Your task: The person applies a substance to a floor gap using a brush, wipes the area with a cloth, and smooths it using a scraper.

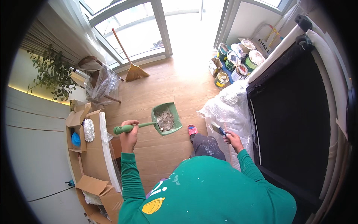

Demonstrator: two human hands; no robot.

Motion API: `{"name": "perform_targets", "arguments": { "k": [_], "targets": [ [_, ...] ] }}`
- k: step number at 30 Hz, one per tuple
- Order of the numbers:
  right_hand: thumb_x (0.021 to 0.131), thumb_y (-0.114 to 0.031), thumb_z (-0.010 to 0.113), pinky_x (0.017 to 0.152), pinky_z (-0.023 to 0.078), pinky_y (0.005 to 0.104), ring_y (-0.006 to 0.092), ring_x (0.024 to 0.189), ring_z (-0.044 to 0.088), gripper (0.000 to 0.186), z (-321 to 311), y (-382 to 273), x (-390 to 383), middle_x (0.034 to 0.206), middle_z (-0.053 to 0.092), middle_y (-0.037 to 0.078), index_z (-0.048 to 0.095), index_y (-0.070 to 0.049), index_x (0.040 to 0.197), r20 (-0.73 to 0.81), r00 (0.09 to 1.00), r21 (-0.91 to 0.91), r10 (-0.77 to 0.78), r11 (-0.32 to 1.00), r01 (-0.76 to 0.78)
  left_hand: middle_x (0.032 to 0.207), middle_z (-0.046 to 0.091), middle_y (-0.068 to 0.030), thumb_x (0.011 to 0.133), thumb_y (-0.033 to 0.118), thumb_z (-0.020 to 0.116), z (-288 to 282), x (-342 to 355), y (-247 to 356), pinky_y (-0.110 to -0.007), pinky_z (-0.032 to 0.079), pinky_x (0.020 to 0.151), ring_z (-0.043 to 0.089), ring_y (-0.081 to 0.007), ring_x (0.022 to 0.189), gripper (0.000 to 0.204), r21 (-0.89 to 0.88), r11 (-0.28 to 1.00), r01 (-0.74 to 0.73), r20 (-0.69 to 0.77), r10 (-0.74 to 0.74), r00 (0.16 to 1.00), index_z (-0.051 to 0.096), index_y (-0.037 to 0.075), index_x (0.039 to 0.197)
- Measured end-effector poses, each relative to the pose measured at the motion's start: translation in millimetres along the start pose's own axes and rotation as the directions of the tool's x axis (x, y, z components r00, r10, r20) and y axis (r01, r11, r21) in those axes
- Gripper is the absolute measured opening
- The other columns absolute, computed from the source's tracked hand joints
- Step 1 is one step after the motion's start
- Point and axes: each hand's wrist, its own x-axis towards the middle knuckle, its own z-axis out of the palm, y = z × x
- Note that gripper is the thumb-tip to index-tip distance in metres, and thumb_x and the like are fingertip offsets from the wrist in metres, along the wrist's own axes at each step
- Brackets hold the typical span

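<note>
My left hand (129, 139) is wrapped round the handle of a green dustpan (176, 123), which points away to the right above the wood floor. In its pan lies a heap of greyish dust and debris (164, 117). On the other side, my right hand (234, 141) grips a paintbrush (217, 129) with a dark handle and pale bristles. The brush is held next to clear plastic sheeting (228, 108), apart from the dustpan. Below the brush, my paint-spotted trouser leg and a pink shoe (192, 130) show on the floor.
A straw broom (136, 72) leans against the window frame. Several paint cans (222, 78) stand at the far right. A large black panel (291, 108) fills the right side. At left are a plastic-wrapped chair (102, 84), cardboard boxes (92, 184) and a leafy plant (54, 74).
</note>
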Motion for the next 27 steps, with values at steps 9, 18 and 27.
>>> {"name": "perform_targets", "arguments": {
  "k": [9, 18, 27],
  "targets": [
    [0.105, -0.024, 0.059, 0.071, 0.052, 0.027, 0.0125, 0.082, 0.072, 0.034, 63, -265, 218, 0.101, 0.075, 0.005, 0.066, -0.008, 0.133, 0.036, 0.996, -0.046, -0.076, 0.996, 0.077, 0.088, 0.068, -0.0064, 0.086, 0.001, 0.068, 40, 276, 3, -0.033, 0.053, 0.077, 0.065, -0.0166, 0.083, 0.014, -0.255, 0.956, 0.146, 0.021, -0.145, 0.989, 0.076, 0.003, 0.097],
    [0.107, -0.029, 0.057, 0.061, 0.053, 0.0289, 0.0123, 0.075, 0.07, 0.034, 72, -355, 382, 0.096, 0.072, 0.002, 0.061, -0.014, 0.137, -0.312, 0.949, 0.157, 0.039, 0.988, 0.011, 0.085, 0.075, -0.0125, 0.078, 0.0, 0.064, 113, 579, -27, -0.037, 0.058, 0.076, 0.073, -0.0237, 0.08, 0.019, -0.226, 0.974, -0.007, 0.009, 0.009, 1.0, 0.077, 0.005, 0.092],
    [0.104, -0.037, 0.06, 0.055, 0.051, 0.0297, 0.0144, 0.071, 0.071, 0.033, 46, -388, 462, 0.092, 0.07, 0.002, 0.064, -0.016, 0.13, -0.393, 0.873, 0.017, 0.29, 0.951, -0.309, 0.084, 0.075, -0.013, 0.074, -0.002, 0.061, 219, 758, -70, -0.039, 0.059, 0.08, 0.074, -0.026, 0.082, 0.025, -0.218, 0.972, 0.086, 0.139, -0.056, 0.989, 0.079, 0.008, 0.088]
  ]
}}
